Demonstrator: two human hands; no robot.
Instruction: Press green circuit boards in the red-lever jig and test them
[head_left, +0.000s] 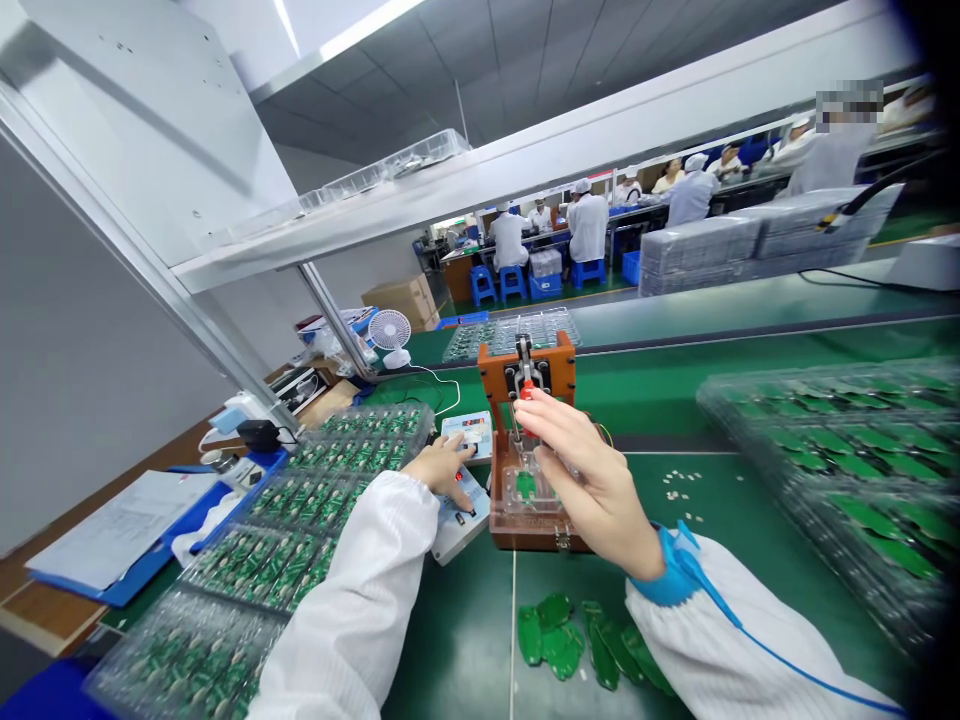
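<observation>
My left hand (442, 468) lies with spread fingers over two small white control boxes. Its fingertips touch or hover just above the upper box (480, 425) and the lower box (450, 535), which has a lit red display. My right hand (585, 465) is at the red handle (528, 392) of a toggle clamp, fingers stretched out and thumb apart; whether the palm presses the handle is hidden. The clamp belongs to an orange-brown test fixture (495, 380). On its clear plate sits a small green circuit board (525, 486), partly covered by my hand.
Trays of green boards (352, 470) line the left side, and stacked clear trays (862, 470) the right. Loose green pieces (551, 635) and tiny white bits (681, 487) lie on the green bench. A white fan (390, 330) stands behind. A blue wrist strap (675, 550) trails a cord. People work far back.
</observation>
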